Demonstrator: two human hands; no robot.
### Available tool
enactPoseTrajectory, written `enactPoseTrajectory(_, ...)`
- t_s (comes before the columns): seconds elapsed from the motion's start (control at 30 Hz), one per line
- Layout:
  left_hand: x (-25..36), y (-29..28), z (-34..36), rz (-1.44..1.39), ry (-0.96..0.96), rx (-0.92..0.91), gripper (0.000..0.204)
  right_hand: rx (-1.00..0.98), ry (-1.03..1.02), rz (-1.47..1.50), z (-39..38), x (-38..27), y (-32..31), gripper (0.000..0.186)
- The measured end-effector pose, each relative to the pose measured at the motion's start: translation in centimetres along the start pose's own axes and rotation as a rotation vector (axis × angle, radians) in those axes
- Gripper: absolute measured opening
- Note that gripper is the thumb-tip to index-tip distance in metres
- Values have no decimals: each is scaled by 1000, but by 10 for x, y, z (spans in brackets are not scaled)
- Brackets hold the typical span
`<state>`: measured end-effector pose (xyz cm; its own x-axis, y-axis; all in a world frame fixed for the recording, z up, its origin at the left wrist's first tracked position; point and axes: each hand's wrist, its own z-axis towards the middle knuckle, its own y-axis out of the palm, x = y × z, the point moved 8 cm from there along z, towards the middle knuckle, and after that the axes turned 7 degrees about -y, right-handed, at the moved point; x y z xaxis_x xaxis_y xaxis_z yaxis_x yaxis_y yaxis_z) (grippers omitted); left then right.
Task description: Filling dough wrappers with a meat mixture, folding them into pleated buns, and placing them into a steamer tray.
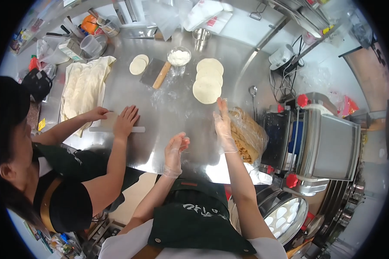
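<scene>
My left hand, in a clear plastic glove, hovers by the steel table's near edge with its fingers curled inward. Whatever it may hold is hidden. Gloved too, my right hand is open, fingers stretched forward toward the overlapping round dough sheets. Right beside it lies a clear plastic bag of brown chopped filling. Farther off, a wooden rolling pin rests near a bowl of white flour. A dark flat square and two dough rounds lie left of it.
At left a co-worker's hands press a pale rod on the table, near cloth-covered dough. A machine with red knobs stands right. Below it, a round steamer holds several white pieces. A spoon lies near cables.
</scene>
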<state>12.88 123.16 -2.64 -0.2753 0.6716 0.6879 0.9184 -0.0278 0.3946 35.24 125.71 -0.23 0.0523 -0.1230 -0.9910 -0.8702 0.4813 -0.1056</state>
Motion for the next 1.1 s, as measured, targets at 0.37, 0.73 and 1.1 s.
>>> enactPoseTrajectory(0.37,44,53,100,114,44,0,35,-15,-239,-214,140,39,-46,67)
enactPoseTrajectory(0.73,119,193,357,979,431,-55,22,267,32,534,126,-20,-78,55)
enactPoseTrajectory(1.1,108,234,371,1527,325,-144,28,293,167,516,79,-9,-89,54)
